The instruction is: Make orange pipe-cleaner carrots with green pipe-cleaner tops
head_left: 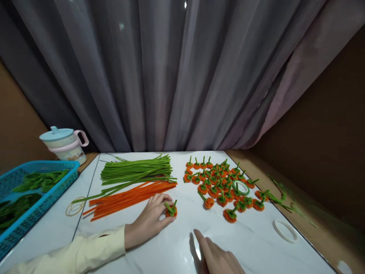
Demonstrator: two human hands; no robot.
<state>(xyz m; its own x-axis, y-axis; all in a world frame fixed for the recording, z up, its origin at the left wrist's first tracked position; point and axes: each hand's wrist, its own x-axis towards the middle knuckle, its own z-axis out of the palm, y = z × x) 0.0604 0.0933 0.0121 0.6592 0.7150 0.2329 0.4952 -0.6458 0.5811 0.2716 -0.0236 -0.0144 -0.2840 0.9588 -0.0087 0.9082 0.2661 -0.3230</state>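
Observation:
A small orange pipe-cleaner fruit with a green top and stem (171, 211) rests at the fingertips of my left hand (151, 217), thumb on its near side and fingers behind it. My right hand (218, 255) is at the bottom edge, partly cut off, its index finger stretched over the white tabletop. Its other fingers look bent, and I see nothing held in them. To its upper right lie several finished orange fruits (214, 191) of the same kind. One rolled orange piece with a green stem (209, 203) lies on its side in front of them.
Green pipe cleaners (137, 169) lie in a bundle above orange ones (122, 199). Rubber bands (74, 207) are to their left. A blue basket (61, 190) holds green pieces, with a lidded cup (68, 146) behind. Tape rolls lie right: green (247, 190) and white (293, 238).

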